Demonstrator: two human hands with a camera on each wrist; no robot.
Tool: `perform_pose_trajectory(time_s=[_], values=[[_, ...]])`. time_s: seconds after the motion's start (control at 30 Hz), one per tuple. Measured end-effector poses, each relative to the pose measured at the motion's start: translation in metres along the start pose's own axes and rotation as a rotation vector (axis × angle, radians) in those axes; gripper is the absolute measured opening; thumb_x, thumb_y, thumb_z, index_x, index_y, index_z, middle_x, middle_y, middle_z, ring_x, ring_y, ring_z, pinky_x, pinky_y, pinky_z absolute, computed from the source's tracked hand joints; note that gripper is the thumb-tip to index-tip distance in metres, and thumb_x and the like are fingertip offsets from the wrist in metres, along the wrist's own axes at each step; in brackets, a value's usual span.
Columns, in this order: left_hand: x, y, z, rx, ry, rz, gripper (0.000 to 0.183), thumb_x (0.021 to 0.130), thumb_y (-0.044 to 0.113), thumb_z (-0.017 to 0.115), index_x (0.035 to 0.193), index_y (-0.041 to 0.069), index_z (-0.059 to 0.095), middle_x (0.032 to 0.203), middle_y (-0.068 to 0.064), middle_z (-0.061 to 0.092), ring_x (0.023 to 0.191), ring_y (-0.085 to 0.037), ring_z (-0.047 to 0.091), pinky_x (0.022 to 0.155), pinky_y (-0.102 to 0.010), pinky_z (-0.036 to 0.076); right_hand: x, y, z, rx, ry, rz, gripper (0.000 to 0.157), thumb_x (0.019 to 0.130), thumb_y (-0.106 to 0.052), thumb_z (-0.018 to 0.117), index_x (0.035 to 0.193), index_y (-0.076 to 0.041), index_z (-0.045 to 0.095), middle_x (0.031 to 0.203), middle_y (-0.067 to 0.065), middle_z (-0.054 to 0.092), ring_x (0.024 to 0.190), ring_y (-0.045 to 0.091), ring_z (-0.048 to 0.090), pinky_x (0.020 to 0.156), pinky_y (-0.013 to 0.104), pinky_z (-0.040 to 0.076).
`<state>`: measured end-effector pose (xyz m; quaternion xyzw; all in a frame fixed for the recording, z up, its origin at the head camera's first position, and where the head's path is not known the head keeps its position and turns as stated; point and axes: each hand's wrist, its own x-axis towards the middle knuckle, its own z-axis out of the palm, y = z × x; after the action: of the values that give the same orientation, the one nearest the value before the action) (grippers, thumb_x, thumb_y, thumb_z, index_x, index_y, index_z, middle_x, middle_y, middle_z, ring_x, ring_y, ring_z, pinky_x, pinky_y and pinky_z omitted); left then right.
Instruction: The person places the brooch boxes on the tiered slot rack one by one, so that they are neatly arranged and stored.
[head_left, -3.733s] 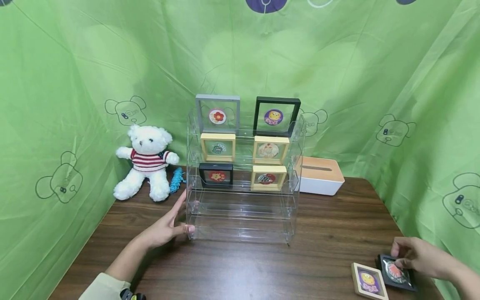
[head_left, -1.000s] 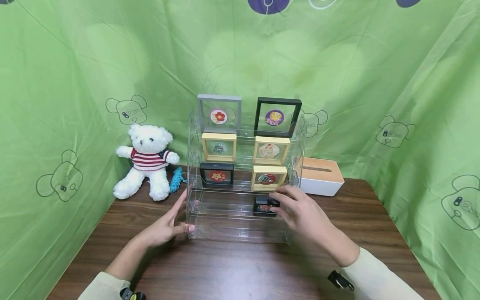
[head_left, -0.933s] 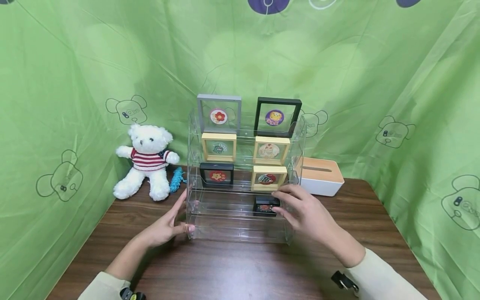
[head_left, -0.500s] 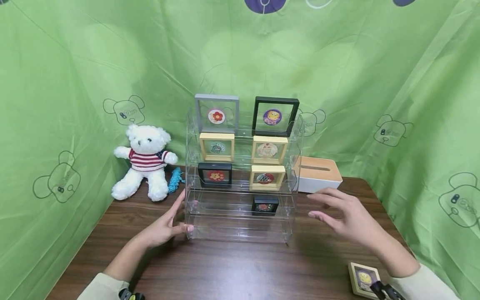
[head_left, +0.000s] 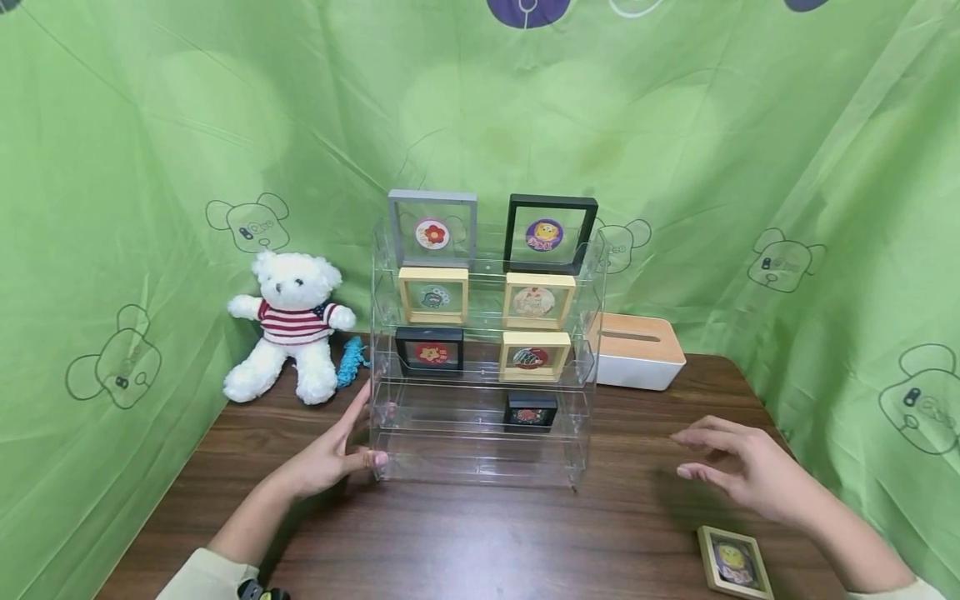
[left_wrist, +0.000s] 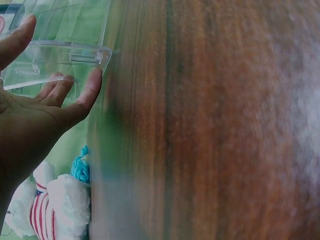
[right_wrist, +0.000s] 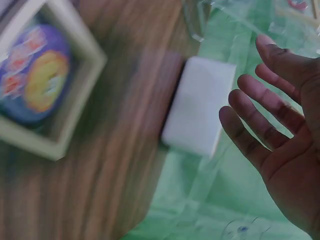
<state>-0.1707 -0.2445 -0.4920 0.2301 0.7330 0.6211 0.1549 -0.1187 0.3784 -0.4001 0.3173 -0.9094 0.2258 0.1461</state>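
Note:
In the head view my left hand (head_left: pixel 330 457) rests against the left side of a clear acrylic tiered display rack (head_left: pixel 480 458), thumb near its lower front corner. The left wrist view shows that hand's fingers (left_wrist: pixel 89 95) spread and fairly straight against the rack. My right hand (head_left: pixel 753 468) is in the air over the table's right part, fingers loosely bent, holding nothing. Nearest to it lies a cream-framed badge display frame (head_left: pixel 735 562), flat on the table with a purple-and-yellow badge inside. A small black badge frame (head_left: pixel 530 412) stands at the right of the rack's fourth tier.
Upper tiers hold a grey frame (head_left: pixel 432 229), a large black frame (head_left: pixel 551 235), several cream frames (head_left: pixel 538 302) and another black frame (head_left: pixel 430 351). A white teddy bear (head_left: pixel 292 327) sits left beside blue yarn (head_left: pixel 351 362); a wood-lidded tissue box (head_left: pixel 637 354) stands behind right.
My right hand took the black frame from the table to the rack's fourth tier, let go of it and drew back right towards the cream frame. My left hand stayed at the rack.

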Motion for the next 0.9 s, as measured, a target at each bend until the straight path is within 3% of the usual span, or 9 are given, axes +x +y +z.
perform_pose_trajectory(time_s=[0.17, 0.3, 0.4, 0.57, 0.73, 0.9], values=[[0.0, 0.0, 0.0, -0.003, -0.001, -0.001, 0.123, 0.101, 0.004, 0.078, 0.177, 0.039, -0.012, 0.179, -0.037, 0.017, 0.162, -0.064, 0.012, 0.106, -0.023, 0.057, -0.029, 0.018, 0.004, 0.074, -0.066, 0.168, 0.04, 0.083, -0.012, 0.097, 0.12, -0.019, 0.081, 0.108, -0.016, 0.076, 0.089, -0.006, 0.069, 0.072, 0.02, 0.06], [-0.001, 0.0, 0.0, 0.005, 0.002, 0.008, 0.121, 0.102, 0.004, 0.077, 0.177, 0.038, -0.012, 0.178, -0.038, 0.018, 0.162, -0.065, 0.012, 0.107, -0.022, 0.056, -0.051, 0.036, 0.004, 0.188, -0.224, 0.3, 0.03, 0.092, -0.015, 0.09, 0.12, -0.008, 0.08, 0.107, -0.01, 0.079, 0.092, -0.007, 0.07, 0.073, 0.024, 0.062], [-0.002, 0.001, 0.0, 0.025, 0.011, -0.008, 0.12, 0.103, 0.007, 0.076, 0.177, 0.036, -0.013, 0.178, -0.037, 0.018, 0.162, -0.065, 0.01, 0.108, -0.02, 0.053, -0.065, 0.048, 0.004, 0.265, -0.32, 0.299, 0.026, 0.095, -0.01, 0.086, 0.117, 0.0, 0.078, 0.103, -0.009, 0.079, 0.09, -0.007, 0.069, 0.072, 0.023, 0.062], [-0.002, 0.001, 0.0, 0.022, 0.015, -0.03, 0.12, 0.103, 0.008, 0.077, 0.177, 0.038, -0.013, 0.179, -0.035, 0.017, 0.164, -0.062, 0.009, 0.108, -0.019, 0.051, -0.081, 0.061, 0.003, 0.36, -0.393, 0.261, 0.021, 0.092, -0.001, 0.085, 0.11, 0.005, 0.077, 0.094, -0.007, 0.078, 0.086, -0.004, 0.067, 0.069, 0.023, 0.059], [-0.001, 0.0, 0.0, 0.009, 0.011, -0.018, 0.12, 0.103, 0.007, 0.077, 0.177, 0.039, -0.012, 0.179, -0.036, 0.018, 0.164, -0.062, 0.01, 0.108, -0.019, 0.052, -0.094, 0.069, 0.002, 0.409, -0.447, 0.313, 0.021, 0.09, -0.001, 0.087, 0.109, 0.002, 0.079, 0.093, -0.008, 0.075, 0.083, -0.004, 0.063, 0.065, 0.022, 0.054], [-0.001, 0.0, 0.001, 0.003, 0.002, 0.003, 0.12, 0.103, 0.006, 0.076, 0.177, 0.039, -0.012, 0.179, -0.036, 0.017, 0.163, -0.063, 0.011, 0.108, -0.021, 0.054, -0.102, 0.073, 0.004, 0.439, -0.447, 0.347, 0.016, 0.09, 0.0, 0.087, 0.104, -0.005, 0.081, 0.088, -0.009, 0.073, 0.079, -0.005, 0.059, 0.06, 0.022, 0.05]])
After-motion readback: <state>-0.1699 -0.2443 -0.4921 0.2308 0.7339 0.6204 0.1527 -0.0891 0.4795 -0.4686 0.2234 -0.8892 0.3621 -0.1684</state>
